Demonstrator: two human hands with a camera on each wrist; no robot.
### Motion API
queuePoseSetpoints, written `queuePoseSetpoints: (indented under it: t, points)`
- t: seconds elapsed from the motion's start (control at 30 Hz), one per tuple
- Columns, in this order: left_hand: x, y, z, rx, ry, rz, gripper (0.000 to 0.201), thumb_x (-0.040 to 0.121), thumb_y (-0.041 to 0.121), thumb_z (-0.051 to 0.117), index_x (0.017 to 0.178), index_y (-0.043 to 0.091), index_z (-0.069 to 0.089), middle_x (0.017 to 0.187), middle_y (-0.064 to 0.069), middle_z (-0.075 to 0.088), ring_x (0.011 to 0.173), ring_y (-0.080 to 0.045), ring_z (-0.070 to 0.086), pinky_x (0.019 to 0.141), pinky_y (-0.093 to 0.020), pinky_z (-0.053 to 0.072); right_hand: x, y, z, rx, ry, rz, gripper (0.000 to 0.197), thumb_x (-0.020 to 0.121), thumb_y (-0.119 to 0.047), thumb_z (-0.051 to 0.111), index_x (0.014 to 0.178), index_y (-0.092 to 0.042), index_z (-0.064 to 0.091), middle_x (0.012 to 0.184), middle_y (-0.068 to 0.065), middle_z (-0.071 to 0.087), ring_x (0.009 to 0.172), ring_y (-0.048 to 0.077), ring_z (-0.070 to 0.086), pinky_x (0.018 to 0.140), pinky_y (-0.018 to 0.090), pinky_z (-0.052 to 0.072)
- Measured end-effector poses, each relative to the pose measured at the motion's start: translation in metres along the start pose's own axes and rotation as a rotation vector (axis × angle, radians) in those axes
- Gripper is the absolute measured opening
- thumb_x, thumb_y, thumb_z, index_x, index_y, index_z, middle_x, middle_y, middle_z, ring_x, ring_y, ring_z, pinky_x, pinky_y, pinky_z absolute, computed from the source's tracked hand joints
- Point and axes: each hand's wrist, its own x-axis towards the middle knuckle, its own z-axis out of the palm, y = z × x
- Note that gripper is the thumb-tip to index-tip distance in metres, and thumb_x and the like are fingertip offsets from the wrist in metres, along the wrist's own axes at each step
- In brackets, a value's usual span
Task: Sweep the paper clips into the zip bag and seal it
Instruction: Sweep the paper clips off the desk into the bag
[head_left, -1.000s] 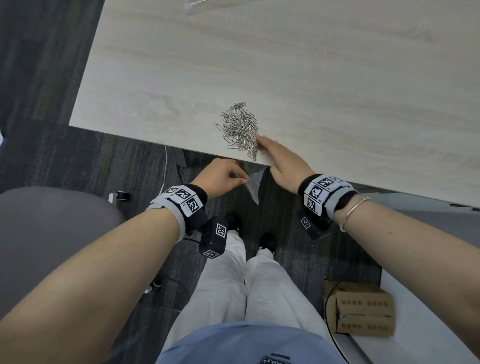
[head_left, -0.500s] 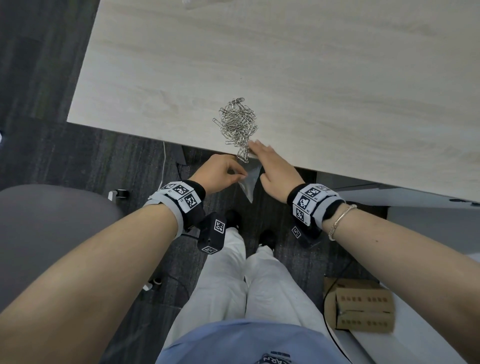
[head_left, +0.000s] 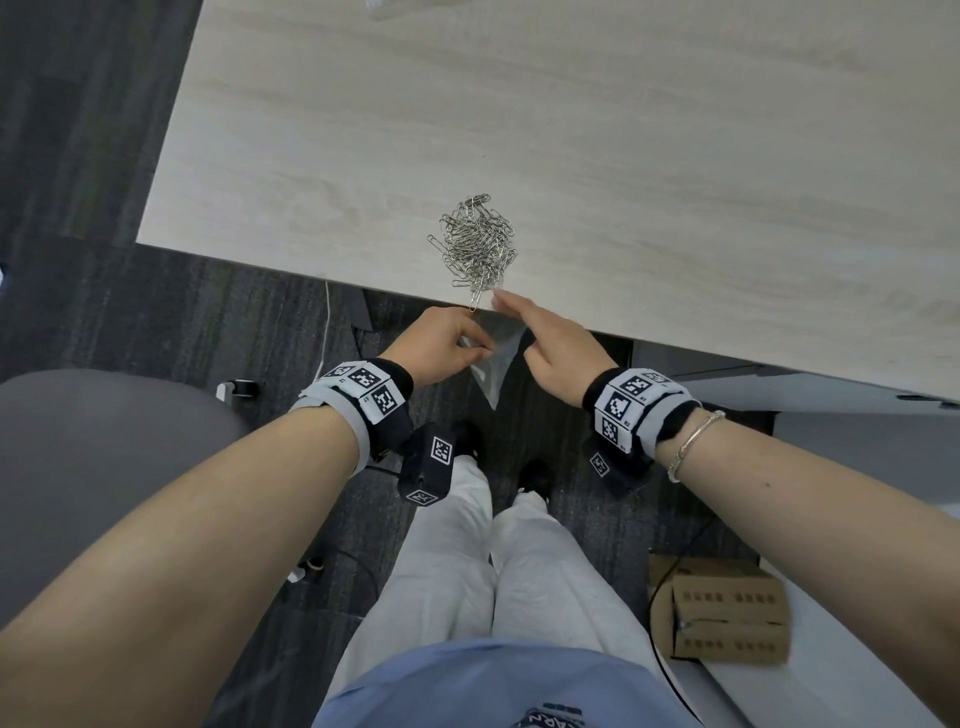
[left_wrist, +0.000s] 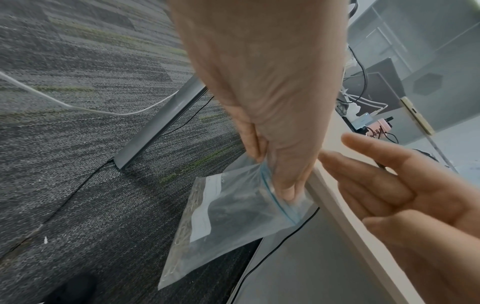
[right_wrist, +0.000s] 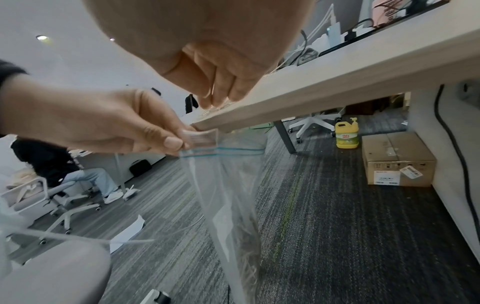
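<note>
A heap of silver paper clips (head_left: 478, 247) lies on the pale wooden table (head_left: 623, 156), close to its near edge. One clip juts over the edge. My left hand (head_left: 447, 345) pinches the top of a clear zip bag (head_left: 493, 364) with a blue seal line (left_wrist: 275, 197), which hangs just below the table edge (right_wrist: 298, 96). My right hand (head_left: 550, 343) is beside it with fingers straight, its fingertips at the table edge just below the heap. The bag (right_wrist: 233, 197) holds nothing I can make out.
A grey chair (head_left: 104, 467) stands at my left. A cardboard box (head_left: 727, 618) lies on the floor at my right. Cables (left_wrist: 78, 107) run across the dark carpet under the table. Another clear bag (head_left: 384, 8) peeks in at the table's far edge.
My right hand has slid left and back along the table edge, off the tabletop, to just below the heap. The left hand keeps its pinch on the bag.
</note>
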Motion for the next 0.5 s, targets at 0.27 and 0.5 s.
queuePoseSetpoints:
  t: [0.27,0.5]
  points:
    - [-0.004,-0.011,-0.005,-0.024,0.013,0.014,0.012,0.083,0.019,0.070,0.092,0.015,0.076,0.089,-0.004,0.069,0.082,-0.015,0.061,0.079,-0.034,0.050,0.025,-0.010,-0.014,-0.080,0.048,-0.053,0.074,0.078,0.004,0.038,0.146,-0.020,0.024,0.146,0.004,0.043,0.132,0.023,0.041,0.107,0.037,0.036]
    - [-0.004,-0.011,-0.006,-0.055,0.016,0.011,0.010,0.083,0.016,0.069,0.090,0.014,0.076,0.092,-0.003,0.070,0.086,-0.014,0.063,0.081,-0.026,0.048,0.022,-0.010,-0.008,-0.191,-0.068,-0.076,0.068,0.084,0.000,0.036,0.147,-0.021,0.021,0.149,0.005,0.036,0.134,0.023,0.039,0.106,0.040,0.037]
